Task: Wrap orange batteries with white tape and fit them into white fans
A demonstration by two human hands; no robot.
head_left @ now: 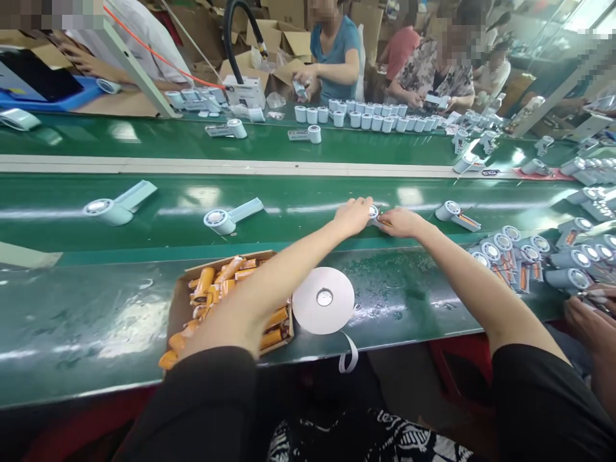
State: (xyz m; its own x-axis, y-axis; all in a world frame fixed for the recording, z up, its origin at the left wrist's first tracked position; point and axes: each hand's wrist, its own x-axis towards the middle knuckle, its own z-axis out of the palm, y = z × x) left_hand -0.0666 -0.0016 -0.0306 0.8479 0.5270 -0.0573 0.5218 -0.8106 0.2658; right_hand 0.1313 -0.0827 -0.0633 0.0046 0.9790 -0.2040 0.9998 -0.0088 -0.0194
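Observation:
Both my arms reach forward over the green conveyor belt. My left hand is closed on the round head of a light-blue handheld fan. At the fan's handle side, my right hand has its fingers pinched together, with a bit of orange at the fingertips; the hand hides most of the handle. Nearer to me on the bench lies a white roll of tape, its loose end hanging over the edge. Left of it, partly under my left forearm, is a cardboard box of orange-wrapped battery packs.
Fans lie on the belt to the left and right. Several fans cluster at the right, near a person's hands. A pale rail divides the belts. People work across the far belt beside rows of fan bodies.

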